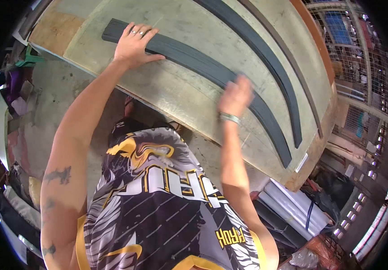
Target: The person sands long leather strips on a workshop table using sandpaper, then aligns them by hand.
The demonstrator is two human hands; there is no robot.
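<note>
A long dark grey strip (pixel 203 65) lay across the counter (pixel 176 96), curving from the upper left of the frame down toward the right of centre, where it ended near the counter's lower right edge. The left hand (pixel 134 42) rested flat on the strip's upper-left end, its fingers (pixel 133 30) spread apart and laid over the strip's width, rings showing on two of them, the thumb stretched along the near edge. The right hand (pixel 235 95) sat on the strip's middle part, just right of the frame's centre; it was blurred, so whether its fingers were together or apart could not be told. A bracelet (pixel 229 118) circled that wrist.

Beyond this strip, toward the upper right, a second dark strip (pixel 270 58) followed a similar curve, apart from the first, and a thinner brownish one (pixel 300 78) ran beside it. The counter's surface was pale, worn and stained, with a small white tag (pixel 301 163) near its lower right edge.

Below the counter at lower right lay a bundle of pale rolls (pixel 293 202). The person's patterned jersey (pixel 158 211) filled the bottom centre of the frame, above a concrete floor (pixel 59 99).
</note>
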